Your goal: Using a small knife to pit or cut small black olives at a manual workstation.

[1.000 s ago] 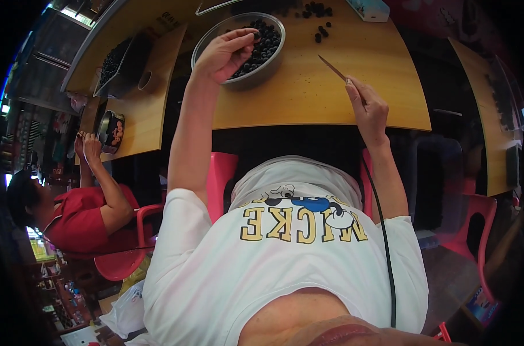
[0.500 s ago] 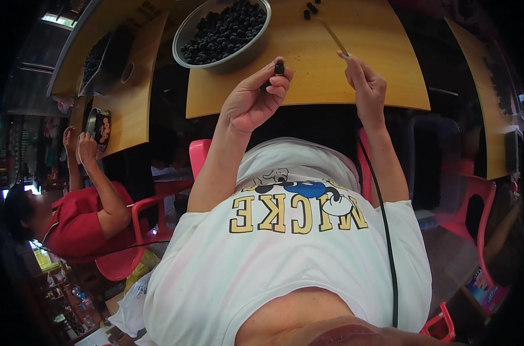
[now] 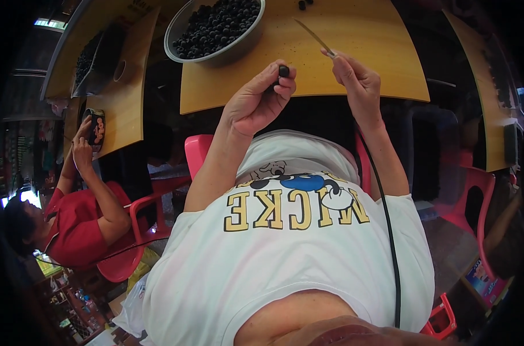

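Observation:
My left hand (image 3: 259,99), palm turned up, pinches a small black rounded piece (image 3: 283,71) above the table's near edge. My right hand (image 3: 360,83) is closed round the end of a thin, narrow blade-like tool (image 3: 312,34). Its tip points up and left over the tabletop, apart from the black piece. Just beyond my left hand is a large pale bowl (image 3: 234,51), heaped with many similar small black pieces (image 3: 218,26). A couple of loose black pieces (image 3: 303,5) lie at the far side of the table.
My wooden table (image 3: 354,34) carries a few dark specks. At the left, a person in red (image 3: 92,222) works with both hands at another table (image 3: 126,109), beside a dark patterned tin (image 3: 96,130) and a black bin (image 3: 103,63). A black cable (image 3: 388,242) runs down my right side.
The black piece has turned slightly in my left fingers. My right hand and the tool have shifted left, closer to my left hand. The person in red has moved their hands.

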A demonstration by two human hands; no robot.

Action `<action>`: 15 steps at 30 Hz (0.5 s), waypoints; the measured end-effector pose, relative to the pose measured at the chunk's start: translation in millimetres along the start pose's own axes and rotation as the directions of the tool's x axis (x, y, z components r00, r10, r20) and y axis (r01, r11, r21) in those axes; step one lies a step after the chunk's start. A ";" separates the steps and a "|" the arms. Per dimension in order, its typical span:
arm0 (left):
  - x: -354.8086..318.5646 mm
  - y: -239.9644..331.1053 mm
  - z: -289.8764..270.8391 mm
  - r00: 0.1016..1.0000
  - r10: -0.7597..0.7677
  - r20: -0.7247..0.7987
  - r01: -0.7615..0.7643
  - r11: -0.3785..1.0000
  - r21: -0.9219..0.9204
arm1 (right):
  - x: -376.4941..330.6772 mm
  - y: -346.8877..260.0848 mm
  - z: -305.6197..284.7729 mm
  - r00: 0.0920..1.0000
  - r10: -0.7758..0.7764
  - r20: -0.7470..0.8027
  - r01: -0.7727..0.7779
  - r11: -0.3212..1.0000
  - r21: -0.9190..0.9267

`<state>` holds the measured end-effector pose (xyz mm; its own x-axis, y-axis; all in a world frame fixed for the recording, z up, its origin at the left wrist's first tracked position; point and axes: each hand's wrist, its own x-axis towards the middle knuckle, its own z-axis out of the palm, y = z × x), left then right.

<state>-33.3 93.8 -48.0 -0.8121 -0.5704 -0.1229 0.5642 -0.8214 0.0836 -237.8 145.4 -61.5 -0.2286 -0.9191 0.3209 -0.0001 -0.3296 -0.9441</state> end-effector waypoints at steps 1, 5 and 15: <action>-0.5 0.4 1.1 1.000 -0.002 -0.001 0.002 1.000 -0.001 | -0.8 -1.1 0.6 1.000 0.002 -0.002 -0.002 1.000 -0.001; -0.8 4.1 -0.7 0.996 -0.018 -0.092 0.004 0.989 -0.146 | -5.2 -19.8 5.5 0.941 -0.310 0.136 0.339 0.864 -0.373; -5.7 -1.1 -3.2 0.989 0.089 -0.119 -0.090 0.996 -0.006 | -6.6 -24.3 11.6 0.764 -0.541 0.352 0.624 0.480 -0.617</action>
<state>-28.9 97.9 -50.5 -0.7352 -0.6369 -0.2319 0.6361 -0.7665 0.0887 -225.0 157.0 -39.8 0.1684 -0.5996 0.7823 -0.7430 -0.5988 -0.2990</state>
